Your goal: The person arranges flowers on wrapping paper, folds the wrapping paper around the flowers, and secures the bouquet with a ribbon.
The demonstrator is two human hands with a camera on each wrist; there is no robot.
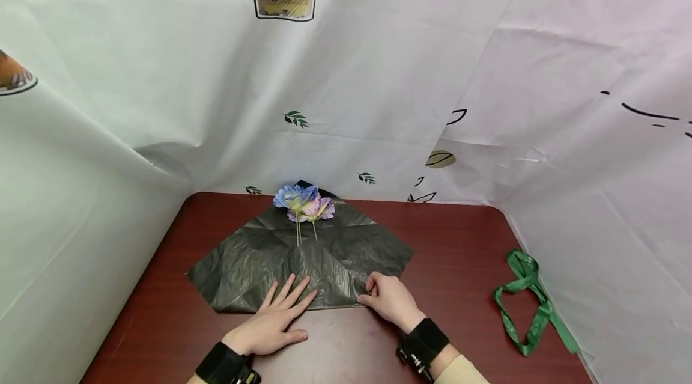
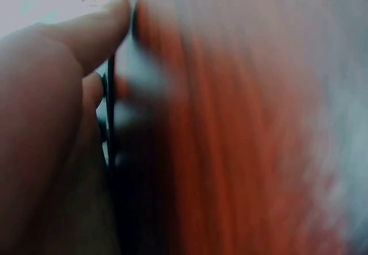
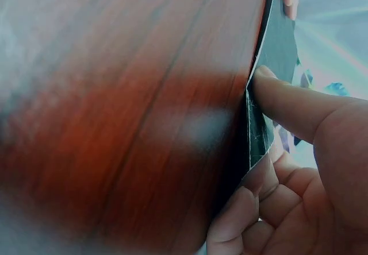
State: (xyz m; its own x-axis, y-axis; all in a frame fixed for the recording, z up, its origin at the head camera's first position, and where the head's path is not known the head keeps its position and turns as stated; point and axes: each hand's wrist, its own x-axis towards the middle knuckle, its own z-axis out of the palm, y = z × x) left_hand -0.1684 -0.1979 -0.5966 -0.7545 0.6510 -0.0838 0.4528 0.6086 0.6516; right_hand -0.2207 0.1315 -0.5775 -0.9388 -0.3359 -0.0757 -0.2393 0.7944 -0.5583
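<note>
A sheet of black wrapping paper [image 1: 254, 258] lies on the table, its near edge folded up. Two artificial flowers, one blue [image 1: 296, 195] and one pink and purple [image 1: 318, 208], lie on it with blooms toward the back. Their thin stems [image 1: 298, 232] run down into the fold, which hides the lower ends. My left hand [image 1: 276, 319] rests with spread fingers on the paper near its front edge, thumb on the table side. My right hand [image 1: 391, 301] pinches the paper's front right edge; the right wrist view shows the thumb [image 3: 293, 103] on the paper and curled fingers beside it.
A loose green ribbon [image 1: 562, 331] lies looped at the right side of the reddish-brown table [image 1: 459, 240]. White printed cloth [image 1: 378, 71] hangs behind the table and along both sides.
</note>
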